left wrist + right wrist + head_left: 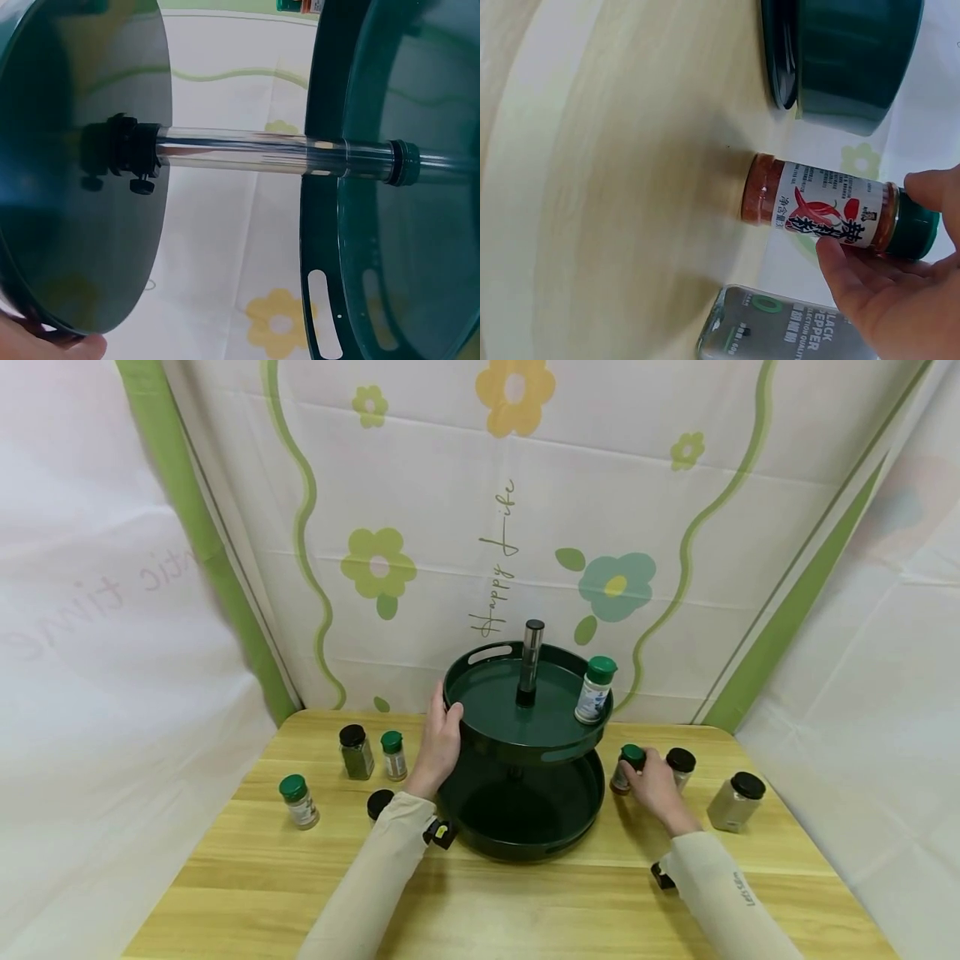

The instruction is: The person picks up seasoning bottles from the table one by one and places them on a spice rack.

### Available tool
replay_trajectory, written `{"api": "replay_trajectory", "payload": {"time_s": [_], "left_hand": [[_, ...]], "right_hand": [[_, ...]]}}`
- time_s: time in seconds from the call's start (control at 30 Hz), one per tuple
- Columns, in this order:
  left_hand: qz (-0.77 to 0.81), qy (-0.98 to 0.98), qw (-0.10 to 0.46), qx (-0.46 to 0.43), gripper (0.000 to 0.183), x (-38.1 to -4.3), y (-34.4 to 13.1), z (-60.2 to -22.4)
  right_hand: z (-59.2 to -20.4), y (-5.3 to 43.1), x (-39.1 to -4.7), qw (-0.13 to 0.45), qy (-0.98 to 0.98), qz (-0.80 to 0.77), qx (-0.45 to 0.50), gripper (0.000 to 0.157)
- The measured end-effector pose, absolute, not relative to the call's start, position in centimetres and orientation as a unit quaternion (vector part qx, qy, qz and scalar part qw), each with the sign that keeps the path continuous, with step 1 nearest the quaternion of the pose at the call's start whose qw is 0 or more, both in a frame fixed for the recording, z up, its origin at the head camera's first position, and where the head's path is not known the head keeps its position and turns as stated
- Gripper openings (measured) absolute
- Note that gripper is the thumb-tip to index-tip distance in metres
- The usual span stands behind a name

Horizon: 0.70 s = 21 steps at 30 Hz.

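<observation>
The right hand [656, 783] holds the jar [821, 199] beside the lower tray [525, 850]; whether it touches the surface [540, 910], I cannot well tell. The left hand [439, 745] grips the upper tray [491, 706].

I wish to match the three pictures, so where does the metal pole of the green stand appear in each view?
Head: near the middle, the metal pole rises from the upper tray.
Left wrist: it crosses the middle nearly horizontally, from the upper tray at left to the lower tray at right.
Right wrist: it is not visible.
Shared landmark: the white flowered cloth, in the background of all three.
</observation>
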State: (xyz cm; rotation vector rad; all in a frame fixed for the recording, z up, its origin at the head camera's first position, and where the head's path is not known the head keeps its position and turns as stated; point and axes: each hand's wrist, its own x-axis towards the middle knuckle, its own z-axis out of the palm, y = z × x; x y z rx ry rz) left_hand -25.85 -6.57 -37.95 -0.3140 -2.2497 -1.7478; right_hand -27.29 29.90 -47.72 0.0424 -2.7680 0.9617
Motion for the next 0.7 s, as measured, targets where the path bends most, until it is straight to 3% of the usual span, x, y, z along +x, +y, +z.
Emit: {"api": "replay_trajectory", "payload": {"time_s": [0.7], "left_hand": [[-0.61, -0.771, 0.169, -0.068, 0.065, -24.0, -4.9, -38.0]], "right_hand": [[-48.2, 29.9, -26.9, 0.089, -0.936, 0.34, -0.005, 0.053]]}}
